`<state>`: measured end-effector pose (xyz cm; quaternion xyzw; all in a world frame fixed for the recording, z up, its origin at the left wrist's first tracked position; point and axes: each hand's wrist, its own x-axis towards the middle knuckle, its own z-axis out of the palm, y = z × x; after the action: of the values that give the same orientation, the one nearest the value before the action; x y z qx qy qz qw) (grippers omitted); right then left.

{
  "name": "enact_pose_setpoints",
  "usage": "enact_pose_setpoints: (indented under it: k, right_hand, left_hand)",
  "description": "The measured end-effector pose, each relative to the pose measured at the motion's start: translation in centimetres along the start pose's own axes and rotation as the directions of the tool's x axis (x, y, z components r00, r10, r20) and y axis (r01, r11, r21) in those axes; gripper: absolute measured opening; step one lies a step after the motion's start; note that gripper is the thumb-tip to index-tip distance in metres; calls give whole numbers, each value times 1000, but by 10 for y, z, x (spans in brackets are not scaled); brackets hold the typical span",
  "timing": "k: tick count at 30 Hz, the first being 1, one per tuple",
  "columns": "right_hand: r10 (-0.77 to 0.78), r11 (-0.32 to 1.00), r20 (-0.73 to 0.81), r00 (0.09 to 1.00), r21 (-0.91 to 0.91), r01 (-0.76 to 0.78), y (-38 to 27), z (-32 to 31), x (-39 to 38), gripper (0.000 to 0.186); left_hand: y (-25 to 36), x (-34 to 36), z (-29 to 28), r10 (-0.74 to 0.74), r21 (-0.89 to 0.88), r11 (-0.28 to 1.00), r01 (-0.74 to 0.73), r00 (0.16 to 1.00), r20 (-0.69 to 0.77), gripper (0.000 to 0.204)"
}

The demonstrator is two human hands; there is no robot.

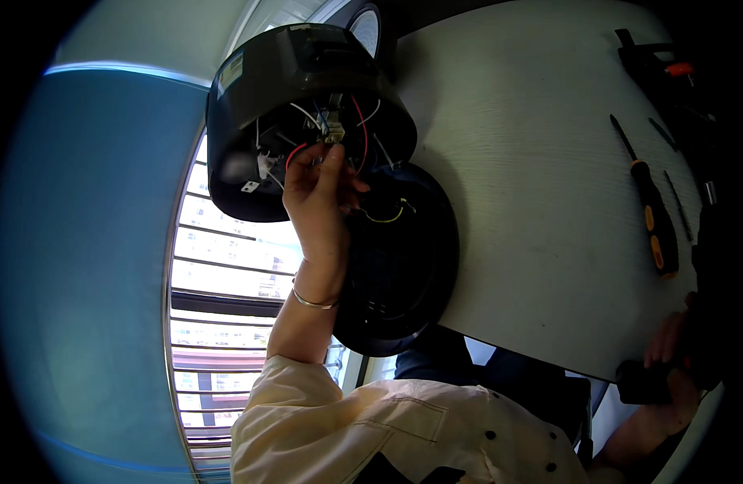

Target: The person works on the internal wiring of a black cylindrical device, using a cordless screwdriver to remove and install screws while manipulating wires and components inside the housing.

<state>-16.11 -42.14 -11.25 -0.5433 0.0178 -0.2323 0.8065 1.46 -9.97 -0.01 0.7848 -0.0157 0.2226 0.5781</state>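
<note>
A dark, rounded appliance housing (303, 68) lies on its side at the table's upper left, its open underside facing me. Red, white and blue wires and metal parts show inside. My left hand (319, 189) reaches to this opening, thumb and fingers pinched beside a small brass-coloured part (333, 137); what they hold is hidden. Against the housing rests a round black cover (395, 274), with a yellow-green wire (383, 219) on it. At the lower right, my right hand (670, 367) closes around a black block-shaped thing (642, 382), mostly lost in shadow.
An orange-and-black screwdriver (656, 222) lies on the white table (533, 177), beside a thin dark rod (678, 203). Farther back is a dark tool with a red part (678, 70). A window with bars (226, 323) and a blue panel (105, 258) stand to the left.
</note>
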Motion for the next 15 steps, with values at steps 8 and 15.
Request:
enact_pose_setpoints:
  k: [8,15]
  right_hand:
    - [13,1000,84,996,-9,-13,2,-8,-2,75]
    - [43,998,98,994,43,-48,3,-8,-4,74]
  left_hand:
    - [-3,2,-2,26,27,999,-26,1000,-13,27]
    - [-5,2,0,30,11,999,-30,999,-33,25]
